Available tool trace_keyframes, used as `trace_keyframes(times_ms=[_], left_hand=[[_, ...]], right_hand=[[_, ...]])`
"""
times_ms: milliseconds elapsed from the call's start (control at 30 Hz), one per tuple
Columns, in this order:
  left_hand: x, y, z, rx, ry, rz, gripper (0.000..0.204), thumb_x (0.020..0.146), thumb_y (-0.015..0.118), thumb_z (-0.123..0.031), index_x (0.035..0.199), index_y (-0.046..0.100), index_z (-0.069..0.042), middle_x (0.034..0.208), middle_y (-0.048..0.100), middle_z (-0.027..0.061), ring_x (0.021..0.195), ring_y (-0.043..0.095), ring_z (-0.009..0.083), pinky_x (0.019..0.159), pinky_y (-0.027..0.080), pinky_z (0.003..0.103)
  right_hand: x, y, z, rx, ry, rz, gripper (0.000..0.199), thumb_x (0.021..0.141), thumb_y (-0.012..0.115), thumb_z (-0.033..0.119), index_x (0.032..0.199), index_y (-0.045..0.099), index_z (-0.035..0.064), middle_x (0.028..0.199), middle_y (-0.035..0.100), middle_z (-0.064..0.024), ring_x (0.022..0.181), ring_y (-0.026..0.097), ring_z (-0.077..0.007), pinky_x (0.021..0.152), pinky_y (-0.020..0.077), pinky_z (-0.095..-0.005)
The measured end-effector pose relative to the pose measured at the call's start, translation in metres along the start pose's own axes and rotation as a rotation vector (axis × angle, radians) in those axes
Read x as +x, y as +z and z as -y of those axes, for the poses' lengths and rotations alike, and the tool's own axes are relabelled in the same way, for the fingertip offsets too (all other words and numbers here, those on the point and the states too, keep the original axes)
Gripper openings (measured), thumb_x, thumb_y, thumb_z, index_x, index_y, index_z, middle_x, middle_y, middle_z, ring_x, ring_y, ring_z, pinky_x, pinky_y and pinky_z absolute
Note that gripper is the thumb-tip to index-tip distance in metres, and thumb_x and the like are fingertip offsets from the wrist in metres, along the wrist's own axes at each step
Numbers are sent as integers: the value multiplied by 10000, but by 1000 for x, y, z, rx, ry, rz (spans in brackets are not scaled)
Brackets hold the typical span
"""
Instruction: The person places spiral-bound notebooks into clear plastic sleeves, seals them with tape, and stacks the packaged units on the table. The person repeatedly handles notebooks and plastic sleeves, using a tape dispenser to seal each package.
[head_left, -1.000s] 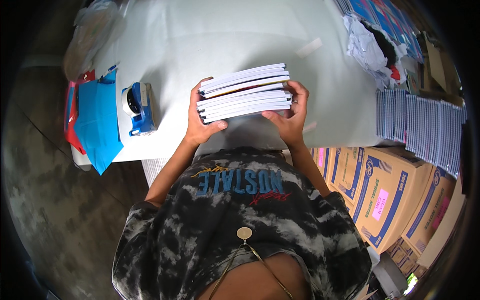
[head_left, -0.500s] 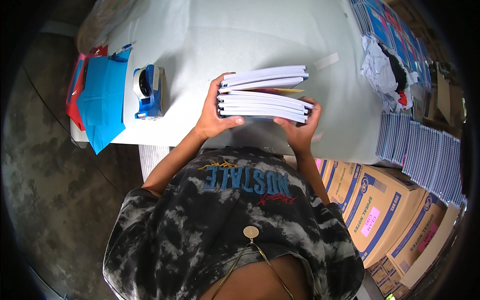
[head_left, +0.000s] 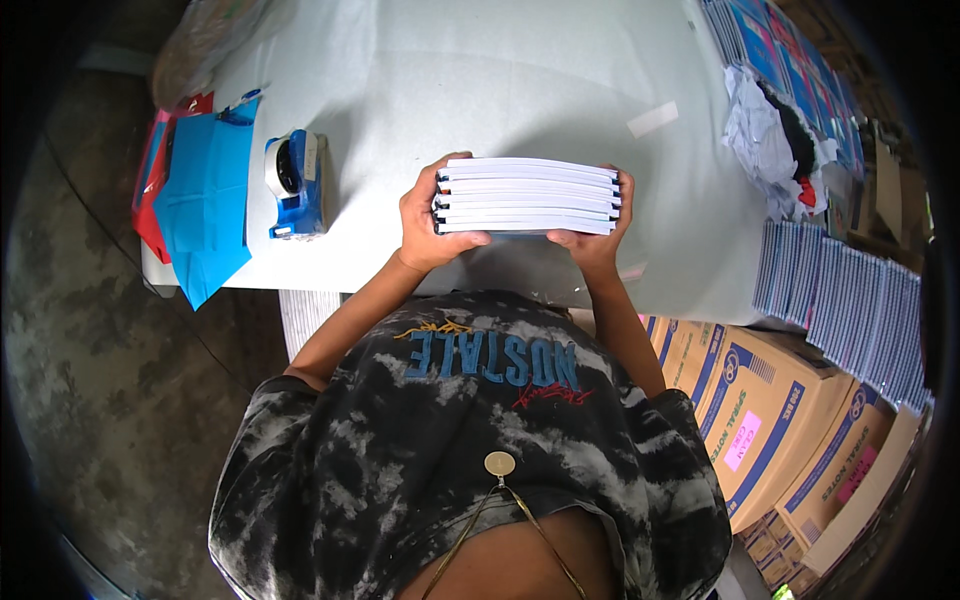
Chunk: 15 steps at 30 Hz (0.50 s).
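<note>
A stack of notebooks (head_left: 527, 198) is held over the near edge of the white table, its white page edges lined up in an even block. Dark bits of binding show at its left end. My left hand (head_left: 428, 225) grips that end, the thumb along the near side and the fingers round the far corner. At the other end my right hand (head_left: 600, 235) clasps the stack the same way, its thumb pressed to the near side. The covers between the notebooks are mostly hidden.
On the white table (head_left: 470, 80), a blue tape dispenser (head_left: 312, 215) stands left, beside blue sheets (head_left: 205, 190), a pen (head_left: 240, 102) and red packaging (head_left: 147, 220). At right are crumpled paper (head_left: 755, 135) and notebook rows (head_left: 860, 310). Cardboard boxes (head_left: 755, 420) sit lower right.
The notebooks were fanned apart, with a yellow-and-red cover showing in a gap; now they are pressed together and level. My right hand has shifted slightly to grip the end squarely.
</note>
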<state>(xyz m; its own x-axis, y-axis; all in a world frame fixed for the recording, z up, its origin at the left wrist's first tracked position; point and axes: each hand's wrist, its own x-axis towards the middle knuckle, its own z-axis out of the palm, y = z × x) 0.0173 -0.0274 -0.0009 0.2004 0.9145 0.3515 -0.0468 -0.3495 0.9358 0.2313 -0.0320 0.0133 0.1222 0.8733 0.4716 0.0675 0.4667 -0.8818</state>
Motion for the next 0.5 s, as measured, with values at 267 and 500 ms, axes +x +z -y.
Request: trace_keyframes(times_ms=[267,500], left_hand=[[-19,3,21,39,-161,54,903,580,856,-246,1240,301,20,1108,546,141,1051,548,225,896,448,342],[-29,-1,66,551,-182,312,529,644,811,-333,1065,620,-76,1021,659,80,935,637,200,851,490,305]], right_hand=[[-14,-6,-33,209,29,65,1087,427,886,435,1259,360,-27,1206,502,-120,1050,533,-208,912,428,-342],[-46,-22,-76,-66,285,275,661,508,901,219,1054,599,0,1019,652,-94,941,618,-191,848,486,-326]])
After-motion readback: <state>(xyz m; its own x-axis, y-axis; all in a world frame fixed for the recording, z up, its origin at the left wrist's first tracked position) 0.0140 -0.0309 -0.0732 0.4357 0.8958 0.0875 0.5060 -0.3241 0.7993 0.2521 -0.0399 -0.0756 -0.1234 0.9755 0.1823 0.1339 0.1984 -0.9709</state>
